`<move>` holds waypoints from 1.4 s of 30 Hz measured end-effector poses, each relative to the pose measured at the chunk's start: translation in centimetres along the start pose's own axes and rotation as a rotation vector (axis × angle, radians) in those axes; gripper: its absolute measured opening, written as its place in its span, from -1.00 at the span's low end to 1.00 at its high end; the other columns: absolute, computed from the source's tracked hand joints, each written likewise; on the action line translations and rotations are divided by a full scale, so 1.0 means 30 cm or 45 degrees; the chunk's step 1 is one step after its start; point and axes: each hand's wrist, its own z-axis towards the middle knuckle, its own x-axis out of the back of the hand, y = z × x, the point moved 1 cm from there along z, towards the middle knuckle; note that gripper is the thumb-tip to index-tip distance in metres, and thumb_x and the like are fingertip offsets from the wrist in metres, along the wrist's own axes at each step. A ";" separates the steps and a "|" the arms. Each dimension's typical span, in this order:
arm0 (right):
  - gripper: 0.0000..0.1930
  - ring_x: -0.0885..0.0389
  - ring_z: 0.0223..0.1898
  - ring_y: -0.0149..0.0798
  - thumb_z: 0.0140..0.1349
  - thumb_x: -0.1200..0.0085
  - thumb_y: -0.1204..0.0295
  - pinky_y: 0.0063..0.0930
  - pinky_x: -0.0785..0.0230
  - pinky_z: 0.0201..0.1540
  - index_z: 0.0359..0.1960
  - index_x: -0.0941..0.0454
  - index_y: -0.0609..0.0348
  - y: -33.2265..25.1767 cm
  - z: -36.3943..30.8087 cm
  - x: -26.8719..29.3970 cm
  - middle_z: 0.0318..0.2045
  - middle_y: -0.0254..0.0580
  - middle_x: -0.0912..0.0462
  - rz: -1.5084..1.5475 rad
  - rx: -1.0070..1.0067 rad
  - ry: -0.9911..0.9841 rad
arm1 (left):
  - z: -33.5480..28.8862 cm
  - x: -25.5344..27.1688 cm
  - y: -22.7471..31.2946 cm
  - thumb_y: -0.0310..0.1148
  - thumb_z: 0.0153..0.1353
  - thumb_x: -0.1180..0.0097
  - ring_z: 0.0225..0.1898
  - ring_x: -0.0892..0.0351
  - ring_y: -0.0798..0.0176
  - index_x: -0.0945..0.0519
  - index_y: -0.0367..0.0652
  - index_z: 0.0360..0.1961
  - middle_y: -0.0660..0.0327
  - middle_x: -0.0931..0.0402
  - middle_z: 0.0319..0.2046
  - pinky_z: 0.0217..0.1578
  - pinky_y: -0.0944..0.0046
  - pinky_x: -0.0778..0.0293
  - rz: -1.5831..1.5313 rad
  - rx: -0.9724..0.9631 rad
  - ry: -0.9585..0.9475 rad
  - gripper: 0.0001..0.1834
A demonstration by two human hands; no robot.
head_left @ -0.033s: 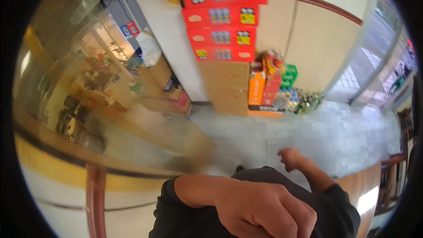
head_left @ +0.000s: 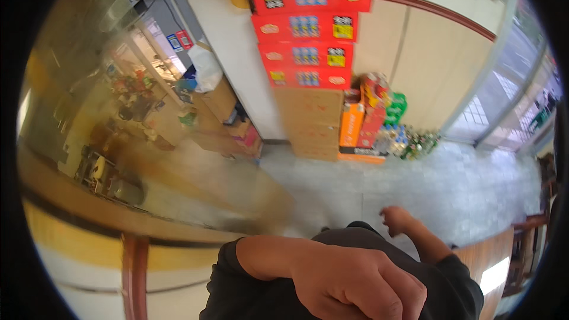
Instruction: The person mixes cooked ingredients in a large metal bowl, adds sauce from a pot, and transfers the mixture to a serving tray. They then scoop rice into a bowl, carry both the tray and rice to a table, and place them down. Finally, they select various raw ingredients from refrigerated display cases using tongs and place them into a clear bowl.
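Note:
Close in front of me, my left hand (head_left: 361, 281) crosses my dark shirt (head_left: 409, 266) with its fingers curled under. Whatever those fingers may hold is hidden beneath the hand. Farther off to the right, my right hand (head_left: 398, 221) hangs away from my body above the grey floor (head_left: 332, 192). Its fingers are loosely bent and slightly apart, with nothing visible in them. Neither hand touches the goods along the wall.
Ahead, red cartons (head_left: 308, 56) of blue cans top brown boxes (head_left: 314, 124). Beside them are an orange box (head_left: 351, 124), green packs (head_left: 395, 108) and a plant (head_left: 421, 144). A brown-edged glass partition (head_left: 178, 231) runs left; a wooden table (head_left: 480, 255) stands right. Glass doors (head_left: 483, 95) are far right.
The stacked cartons and wall have shifted slightly right and down in view. My right hand has moved a little right and down; my left hand looks nearly the same.

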 end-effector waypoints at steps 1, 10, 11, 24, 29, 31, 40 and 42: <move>-0.41 -0.59 -0.14 -0.06 -0.27 -0.27 0.46 -0.25 -0.47 -0.07 -0.02 -0.51 0.13 0.044 0.089 0.004 -0.19 -0.15 -0.63 -0.062 0.019 -0.082 | 0.010 0.091 0.067 -0.41 0.24 -0.18 -0.30 -0.51 0.08 -0.60 -0.35 -0.20 0.07 -0.51 -0.26 -0.31 0.21 -0.46 0.043 0.044 0.002 -0.80; -0.32 -0.59 -0.10 0.02 -0.42 -0.34 0.44 -0.24 -0.47 -0.09 -0.05 -0.51 0.12 -0.064 1.298 0.258 -0.19 -0.06 -0.64 -0.107 0.382 -0.349 | -0.767 1.145 0.605 -0.54 0.00 0.02 -0.21 -0.50 -0.15 -0.55 -0.23 -0.21 -0.03 -0.54 -0.32 -0.20 0.01 -0.41 2.265 1.281 1.030 -0.72; -0.37 -0.58 -0.10 0.07 -0.37 -0.33 0.40 -0.21 -0.47 -0.09 -0.08 -0.51 0.14 -0.174 1.424 0.332 -0.20 -0.02 -0.64 -0.181 0.663 -0.386 | -0.938 1.202 0.696 -0.51 0.07 0.07 -0.23 -0.51 -0.17 -0.57 -0.26 -0.27 -0.07 -0.55 -0.36 -0.21 -0.02 -0.42 2.252 1.512 1.311 -0.78; -0.44 -0.64 -0.24 -0.04 -0.16 -0.33 0.40 -0.23 -0.49 -0.21 -0.01 -0.50 0.18 -1.437 2.406 0.496 -0.23 -0.03 -0.67 -0.625 0.974 -1.062 | -2.470 0.527 1.097 -0.01 0.13 -0.11 -0.30 -0.61 -0.03 -0.58 -0.19 -0.26 0.01 -0.60 -0.44 -0.27 -0.04 -0.49 0.895 2.314 2.138 -0.58; -0.68 -0.64 -0.34 -0.14 0.14 -0.09 0.27 -0.23 -0.48 -0.28 -0.13 -0.54 0.19 -1.615 2.592 0.442 -0.30 -0.11 -0.67 0.126 -0.074 -1.401 | -2.525 0.428 1.152 -0.02 0.14 -0.10 -0.29 -0.60 -0.04 -0.58 -0.19 -0.25 0.01 -0.60 -0.42 -0.26 -0.04 -0.49 0.449 1.927 2.477 -0.58; -0.72 -0.63 -0.34 -0.19 0.28 0.12 0.25 -0.21 -0.47 -0.31 -0.22 -0.57 0.16 -1.745 2.662 0.412 -0.31 -0.16 -0.65 0.497 -0.583 -1.422 | -2.525 0.405 1.235 -0.02 0.14 -0.09 -0.28 -0.60 -0.04 -0.57 -0.18 -0.24 0.00 -0.59 -0.41 -0.26 -0.04 -0.49 0.380 1.860 2.607 -0.59; -0.53 -0.60 -0.10 -0.21 -0.03 -0.29 0.24 -0.36 -0.40 -0.03 -0.05 -0.57 0.14 -2.378 3.493 -0.078 -0.13 -0.17 -0.66 -0.617 1.650 -1.786 | -2.915 0.510 1.873 -0.03 0.16 -0.07 -0.26 -0.60 -0.05 -0.56 -0.17 -0.22 -0.01 -0.59 -0.37 -0.24 -0.04 -0.48 0.530 1.662 3.061 -0.60; -0.55 -0.59 -0.09 -0.25 -0.02 -0.29 0.27 -0.36 -0.40 -0.03 -0.07 -0.58 0.16 -2.540 3.761 -0.274 -0.13 -0.19 -0.66 -0.799 1.550 -1.975 | -3.108 0.604 2.035 -0.03 0.16 -0.06 -0.25 -0.59 -0.06 -0.55 -0.16 -0.22 -0.01 -0.58 -0.37 -0.23 -0.04 -0.48 0.643 1.606 3.137 -0.60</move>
